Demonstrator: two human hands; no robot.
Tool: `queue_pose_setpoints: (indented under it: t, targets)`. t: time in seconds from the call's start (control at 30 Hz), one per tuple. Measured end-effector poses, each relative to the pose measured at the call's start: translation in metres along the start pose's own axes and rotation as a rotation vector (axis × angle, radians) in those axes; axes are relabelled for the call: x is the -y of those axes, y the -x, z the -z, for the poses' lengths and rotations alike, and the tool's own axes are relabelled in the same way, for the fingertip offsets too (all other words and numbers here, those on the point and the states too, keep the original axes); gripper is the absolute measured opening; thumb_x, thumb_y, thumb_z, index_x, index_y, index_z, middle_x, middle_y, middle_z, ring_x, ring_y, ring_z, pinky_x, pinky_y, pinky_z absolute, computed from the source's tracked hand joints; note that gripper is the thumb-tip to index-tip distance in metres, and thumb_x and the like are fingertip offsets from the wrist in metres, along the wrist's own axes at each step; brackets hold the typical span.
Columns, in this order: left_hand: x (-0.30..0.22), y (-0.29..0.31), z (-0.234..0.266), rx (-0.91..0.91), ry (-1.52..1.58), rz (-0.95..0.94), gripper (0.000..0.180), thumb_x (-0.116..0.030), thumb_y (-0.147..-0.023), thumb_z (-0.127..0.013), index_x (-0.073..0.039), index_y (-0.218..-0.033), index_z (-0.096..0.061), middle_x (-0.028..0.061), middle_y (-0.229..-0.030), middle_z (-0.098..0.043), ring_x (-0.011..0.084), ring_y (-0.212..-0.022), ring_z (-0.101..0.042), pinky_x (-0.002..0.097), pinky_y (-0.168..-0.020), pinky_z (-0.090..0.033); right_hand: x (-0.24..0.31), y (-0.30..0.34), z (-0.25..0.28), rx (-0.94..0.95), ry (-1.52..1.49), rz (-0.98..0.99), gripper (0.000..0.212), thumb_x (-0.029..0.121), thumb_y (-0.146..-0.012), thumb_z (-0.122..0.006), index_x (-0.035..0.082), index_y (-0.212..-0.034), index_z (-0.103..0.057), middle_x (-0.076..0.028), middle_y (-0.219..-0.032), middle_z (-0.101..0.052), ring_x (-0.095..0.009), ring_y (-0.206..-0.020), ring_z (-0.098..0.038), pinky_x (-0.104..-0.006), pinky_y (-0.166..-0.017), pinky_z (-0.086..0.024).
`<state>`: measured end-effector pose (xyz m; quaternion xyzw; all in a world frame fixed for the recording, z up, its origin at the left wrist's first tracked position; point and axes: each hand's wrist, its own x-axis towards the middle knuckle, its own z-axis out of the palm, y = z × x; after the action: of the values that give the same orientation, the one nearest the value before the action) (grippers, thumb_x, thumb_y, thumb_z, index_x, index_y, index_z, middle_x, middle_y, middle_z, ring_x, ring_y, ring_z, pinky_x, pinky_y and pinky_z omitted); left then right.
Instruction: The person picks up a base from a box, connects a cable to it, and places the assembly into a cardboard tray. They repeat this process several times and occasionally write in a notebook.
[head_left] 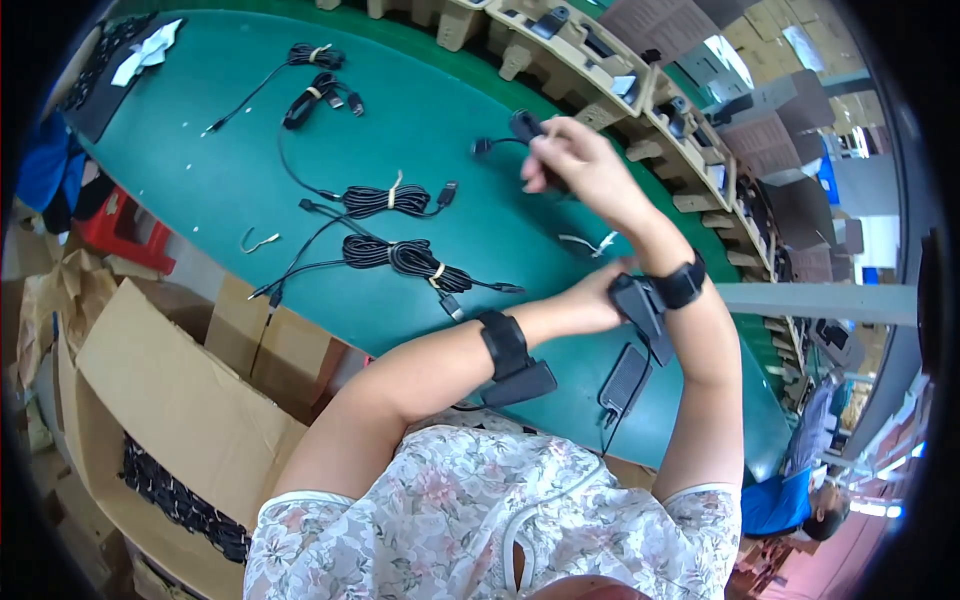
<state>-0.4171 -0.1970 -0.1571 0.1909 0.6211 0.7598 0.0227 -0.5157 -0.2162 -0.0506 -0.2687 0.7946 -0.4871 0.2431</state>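
My right hand [580, 165] is raised over the far part of the green table, its fingers closed round a black cable [522, 124]. A short lead from it ends in a dark plug [483, 147]; motion smears part of the grip. My left hand [602, 297] is lower, its fingers hidden behind the right wrist and its strapped black box [640, 305]. A pale twist tie [590, 243] lies between the two hands. Left of them are bundled black cables with plugs, among them a tied cable bundle [385, 200] and another cable bundle [410, 257].
More tied cables [316, 55] lie at the far left of the green table [200, 100]. Cardboard trays [590, 75] holding parts line its far edge. A phone-like device [626, 380] lies near my right elbow. An open carton [180, 370] stands at lower left; a person in blue [785, 505] is at right.
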Motion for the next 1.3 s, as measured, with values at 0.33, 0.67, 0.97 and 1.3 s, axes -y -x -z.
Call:
queue_pose_setpoints:
  t: [0.33,0.67,0.97,1.3]
  targets:
    - [-0.035,-0.017,0.040,-0.095,0.823,0.242,0.012,-0.010,-0.092,-0.046,-0.005,-0.103,-0.049,0.0042,-0.080,-0.054,0.0114,-0.060,-0.053,0.0206,-0.049,-0.040,-0.029,0.124,0.047,-0.354,0.122,0.109,0.019,0.013,-0.092,-0.048,0.003,-0.109,-0.047,-0.004,-0.077,-0.055,-0.012,-0.067,-0.054,-0.0258,-0.065,-0.046]
    - [-0.022,-0.009,0.029,-0.143,0.372,0.319,0.018,-0.004,-0.089,-0.047,-0.001,-0.107,-0.047,0.0045,-0.078,-0.054,0.0085,-0.056,-0.051,0.0215,-0.049,-0.042,-0.030,0.132,0.109,-0.890,0.919,0.061,0.032,0.010,-0.087,-0.053,0.007,-0.118,-0.044,-0.016,-0.077,-0.061,-0.030,-0.066,-0.062,-0.0363,-0.059,-0.048]
    - [-0.010,-0.006,0.029,-0.131,0.129,0.319,0.024,-0.003,-0.088,-0.048,-0.004,-0.112,-0.045,0.0033,-0.080,-0.053,0.0067,-0.057,-0.050,0.0193,-0.048,-0.039,-0.094,0.097,0.312,-1.039,1.067,-0.663,0.032,0.031,-0.088,-0.052,0.001,-0.095,-0.061,-0.018,-0.080,-0.065,-0.031,-0.072,-0.064,-0.0396,-0.064,-0.050]
    - [-0.011,-0.005,0.031,-0.160,0.102,0.352,0.025,-0.002,-0.088,-0.047,-0.005,-0.113,-0.045,0.0028,-0.085,-0.051,0.0064,-0.061,-0.050,0.0186,-0.048,-0.039,-0.113,0.071,0.338,-0.949,1.065,-0.785,0.031,0.030,-0.087,-0.053,0.001,-0.091,-0.064,-0.012,-0.073,-0.066,-0.022,-0.060,-0.065,-0.0309,-0.049,-0.051]
